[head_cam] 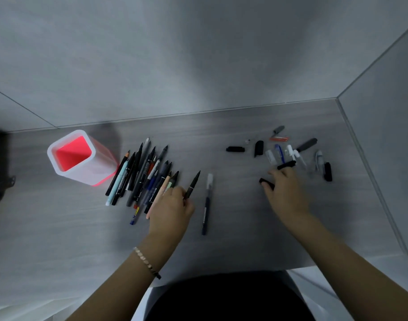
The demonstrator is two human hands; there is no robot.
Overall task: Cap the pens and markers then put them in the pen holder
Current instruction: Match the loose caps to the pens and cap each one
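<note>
Pinching an uncapped black pen (193,184) in the left hand (172,209), at 3 o'clock of the pen pile (142,177). With the right hand (284,193) among loose caps (291,151) at 2 o'clock, fingertips touching a black cap (287,164); cannot tell whether gripped. At 10 o'clock on the desk (244,239), holder (75,156).

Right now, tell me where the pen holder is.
In the head view, the pen holder stands far left on the desk, right beside the pen pile.
</note>
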